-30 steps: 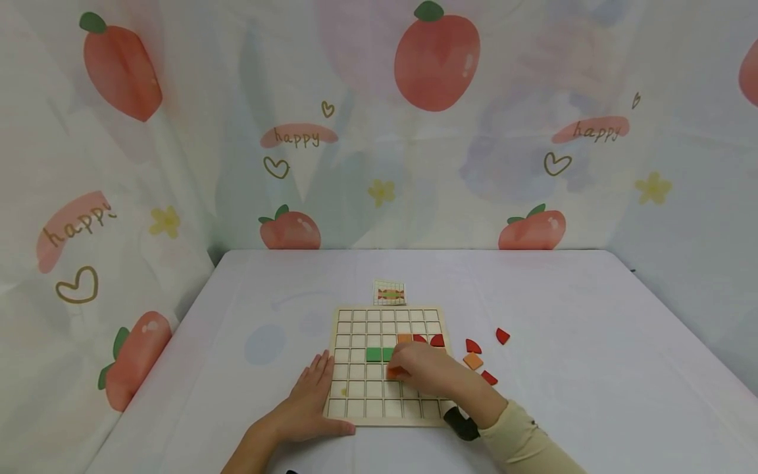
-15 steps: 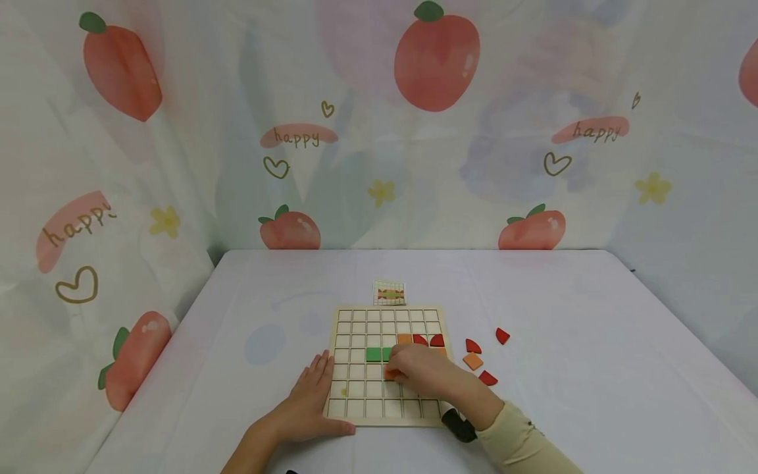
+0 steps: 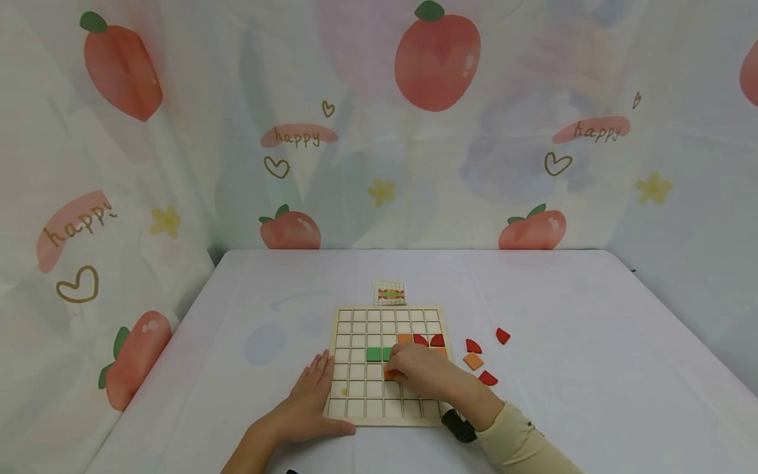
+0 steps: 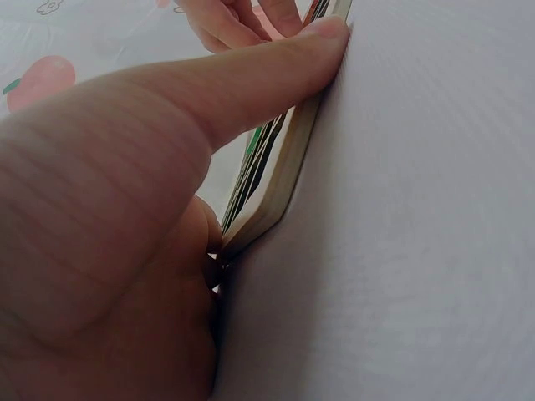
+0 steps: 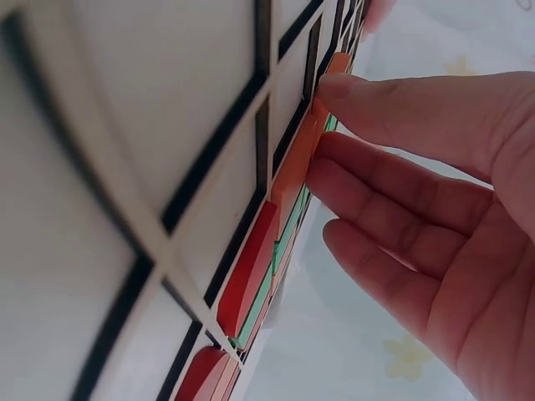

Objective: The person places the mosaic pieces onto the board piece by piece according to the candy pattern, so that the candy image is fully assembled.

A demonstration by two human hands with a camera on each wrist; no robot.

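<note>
In the head view a wooden grid board lies on the table. My left hand rests at its lower left corner, fingers straight along the left side; in the left wrist view the thumb lies along the near edge. Over the middle of the board, my right hand pinches an orange tile between thumb and fingers, down at a cell below the green tiles. Farther up the board sit another orange tile and red quarter-round tiles. The right hand hides part of the rows beneath it.
Right of the board lie loose red pieces and a loose orange tile. A small printed pattern card stands just beyond the far edge. Patterned cloth hangs behind the table.
My right hand has shifted slightly left with the orange tile, then held nearly still over the last half second. The left hand and the board have stayed in place.
</note>
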